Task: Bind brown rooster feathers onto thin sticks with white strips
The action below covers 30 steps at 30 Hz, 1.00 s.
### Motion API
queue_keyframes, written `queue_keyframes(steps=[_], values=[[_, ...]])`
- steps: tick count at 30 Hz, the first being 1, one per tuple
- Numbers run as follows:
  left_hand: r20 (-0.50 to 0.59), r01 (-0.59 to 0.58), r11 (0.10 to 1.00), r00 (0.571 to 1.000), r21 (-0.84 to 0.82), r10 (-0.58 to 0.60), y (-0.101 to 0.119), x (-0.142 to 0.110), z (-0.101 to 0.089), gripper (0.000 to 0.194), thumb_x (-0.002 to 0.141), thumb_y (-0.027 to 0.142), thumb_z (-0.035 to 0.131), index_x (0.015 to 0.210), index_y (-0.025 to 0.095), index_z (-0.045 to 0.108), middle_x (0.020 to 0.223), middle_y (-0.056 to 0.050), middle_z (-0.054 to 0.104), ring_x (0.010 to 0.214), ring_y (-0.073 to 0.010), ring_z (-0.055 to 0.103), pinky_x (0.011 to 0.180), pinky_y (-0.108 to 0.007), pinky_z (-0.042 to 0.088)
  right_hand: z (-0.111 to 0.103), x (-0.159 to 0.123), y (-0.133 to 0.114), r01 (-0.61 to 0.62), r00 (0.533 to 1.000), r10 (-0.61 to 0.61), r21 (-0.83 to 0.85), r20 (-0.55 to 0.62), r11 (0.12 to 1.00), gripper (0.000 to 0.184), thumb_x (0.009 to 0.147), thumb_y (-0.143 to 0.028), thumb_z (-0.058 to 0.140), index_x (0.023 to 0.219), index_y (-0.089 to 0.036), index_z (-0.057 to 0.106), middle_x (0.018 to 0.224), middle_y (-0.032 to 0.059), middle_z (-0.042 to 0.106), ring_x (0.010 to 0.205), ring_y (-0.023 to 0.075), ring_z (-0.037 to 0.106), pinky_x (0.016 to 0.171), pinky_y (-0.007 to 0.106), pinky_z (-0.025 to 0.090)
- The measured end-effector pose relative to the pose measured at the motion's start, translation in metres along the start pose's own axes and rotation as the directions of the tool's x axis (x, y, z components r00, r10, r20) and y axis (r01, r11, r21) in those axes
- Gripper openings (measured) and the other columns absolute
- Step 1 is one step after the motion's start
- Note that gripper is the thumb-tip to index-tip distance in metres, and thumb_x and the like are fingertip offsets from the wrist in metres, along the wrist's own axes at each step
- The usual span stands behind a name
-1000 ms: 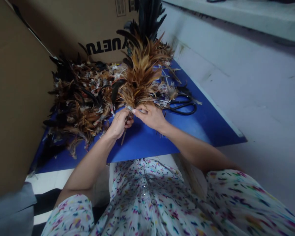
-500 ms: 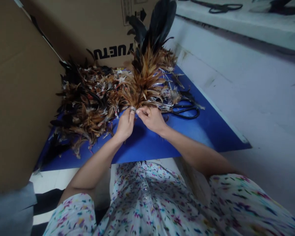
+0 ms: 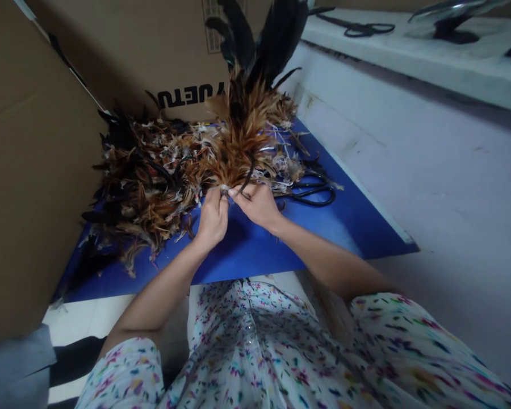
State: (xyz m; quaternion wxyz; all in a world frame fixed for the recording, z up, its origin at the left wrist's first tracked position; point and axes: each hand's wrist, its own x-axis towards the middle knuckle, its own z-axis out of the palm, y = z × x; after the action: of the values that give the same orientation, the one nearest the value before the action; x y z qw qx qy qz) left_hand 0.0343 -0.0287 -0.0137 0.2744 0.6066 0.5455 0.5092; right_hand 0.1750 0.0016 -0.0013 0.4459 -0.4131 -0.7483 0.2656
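A feather duster [image 3: 238, 136] stands up before me, brown feathers low down and long black ones at its top. My left hand [image 3: 214, 215] is closed around its narrow base, and the handle is hidden behind my fingers. Pressed against the same base from the right, my right hand [image 3: 258, 205] pinches a slim dark feather [image 3: 247, 175] that curves up over the brown ones. A small whitish binding shows between my two thumbs.
Loose brown and black feathers [image 3: 145, 199] pile up on the blue board [image 3: 255, 250] to the left. Black-handled scissors [image 3: 313, 193] lie right of my hands. Cardboard [image 3: 153, 51] rises behind and at left; a wall [image 3: 409, 170] and ledge holding more scissors [image 3: 368, 29] stand right.
My left hand has turned, and the stick seen below it a second ago is now hidden. The black top feathers have spread and swung. A dark feather now shows at my right fingers.
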Motion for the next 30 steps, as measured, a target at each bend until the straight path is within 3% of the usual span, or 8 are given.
queue_keyframes(steps=[3, 6, 11, 15, 19, 22, 26, 30], values=[[-0.010, -0.168, 0.961, 0.985, 0.219, 0.174, 0.001, 0.000, 0.001, 0.018, 0.096, 0.023, 0.046, 0.105, 0.017, 0.061, 0.093, -0.009, 0.057, 0.096, -0.0232, 0.055, 0.094, -0.039, 0.045, 0.002, 0.001, 0.001, 0.008, 1.000, -0.009, 0.082, 0.007, 0.997, 0.033, 0.091, -0.038, 0.051, 0.067, -0.017, 0.061, 0.061, -0.0019, 0.051, 0.061, 0.0107, 0.044, 0.062, 0.027, 0.033], [-0.003, -0.219, 0.926, 0.973, 0.309, 0.231, -0.001, -0.001, 0.003, 0.028, 0.097, 0.022, 0.042, 0.118, 0.014, 0.058, 0.097, -0.012, 0.055, 0.096, -0.0241, 0.055, 0.094, -0.042, 0.046, 0.004, 0.002, 0.000, -0.059, 0.998, 0.057, 0.173, 0.018, 0.983, 0.039, 0.087, -0.048, 0.057, 0.066, -0.016, 0.059, 0.058, -0.0039, 0.044, 0.057, 0.0091, 0.038, 0.057, 0.026, 0.030], [0.000, -0.264, 0.917, 0.961, 0.300, 0.276, -0.001, -0.005, 0.004, 0.031, 0.098, 0.029, 0.044, 0.121, 0.014, 0.059, 0.097, -0.011, 0.055, 0.094, -0.0231, 0.054, 0.092, -0.041, 0.047, 0.006, 0.004, 0.000, -0.155, 0.987, 0.159, 0.262, 0.006, 0.953, 0.048, 0.080, -0.059, 0.064, 0.059, -0.017, 0.054, 0.053, -0.0056, 0.037, 0.053, 0.0073, 0.029, 0.051, 0.026, 0.022], [-0.048, -0.263, 0.940, 0.959, 0.215, 0.279, 0.005, -0.005, -0.001, 0.035, 0.099, 0.035, 0.041, 0.116, 0.015, 0.065, 0.096, -0.010, 0.057, 0.094, -0.0222, 0.057, 0.090, -0.038, 0.047, 0.005, 0.004, -0.001, -0.157, 0.985, 0.170, 0.303, -0.017, 0.940, 0.049, 0.079, -0.060, 0.065, 0.057, -0.018, 0.051, 0.052, -0.0068, 0.031, 0.051, 0.0065, 0.024, 0.049, 0.026, 0.019], [-0.105, -0.200, 0.974, 0.972, 0.105, 0.211, 0.011, -0.002, -0.005, 0.031, 0.097, 0.038, 0.047, 0.099, 0.018, 0.071, 0.092, -0.008, 0.062, 0.091, -0.0199, 0.060, 0.088, -0.033, 0.048, 0.003, 0.002, -0.003, -0.112, 0.992, 0.124, 0.280, -0.024, 0.954, 0.045, 0.082, -0.054, 0.064, 0.057, -0.018, 0.052, 0.051, -0.0068, 0.030, 0.050, 0.0065, 0.025, 0.049, 0.026, 0.020], [-0.070, -0.103, 0.993, 0.993, -0.064, 0.098, 0.012, 0.002, -0.007, 0.029, 0.094, 0.042, 0.054, 0.091, 0.018, 0.070, 0.089, -0.006, 0.064, 0.083, -0.0166, 0.061, 0.080, -0.029, 0.051, 0.001, 0.001, -0.003, -0.095, 0.994, 0.106, 0.274, -0.024, 0.957, 0.045, 0.083, -0.053, 0.063, 0.056, -0.018, 0.053, 0.050, -0.0062, 0.031, 0.050, 0.0066, 0.026, 0.049, 0.026, 0.020], [0.108, 0.103, 0.890, 0.992, -0.443, -0.061, 0.012, 0.007, -0.008, 0.036, 0.082, 0.051, 0.070, 0.097, 0.018, 0.067, 0.083, -0.002, 0.063, 0.066, -0.0125, 0.059, 0.064, -0.027, 0.052, 0.000, 0.000, -0.003, -0.109, 0.993, 0.114, 0.292, -0.002, 0.950, 0.046, 0.082, -0.059, 0.063, 0.060, -0.018, 0.058, 0.049, -0.0054, 0.038, 0.048, 0.0066, 0.028, 0.046, 0.025, 0.021], [0.360, 0.294, 0.791, 0.928, -0.537, -0.100, 0.018, 0.009, -0.013, 0.042, 0.076, 0.056, 0.074, 0.086, 0.016, 0.064, 0.069, -0.001, 0.059, 0.060, -0.0120, 0.057, 0.052, -0.023, 0.046, -0.003, 0.000, -0.004, -0.130, 0.991, 0.117, 0.334, 0.058, 0.934, 0.049, 0.082, -0.064, 0.063, 0.066, -0.019, 0.060, 0.053, -0.0012, 0.054, 0.048, 0.0086, 0.041, 0.047, 0.025, 0.030]])
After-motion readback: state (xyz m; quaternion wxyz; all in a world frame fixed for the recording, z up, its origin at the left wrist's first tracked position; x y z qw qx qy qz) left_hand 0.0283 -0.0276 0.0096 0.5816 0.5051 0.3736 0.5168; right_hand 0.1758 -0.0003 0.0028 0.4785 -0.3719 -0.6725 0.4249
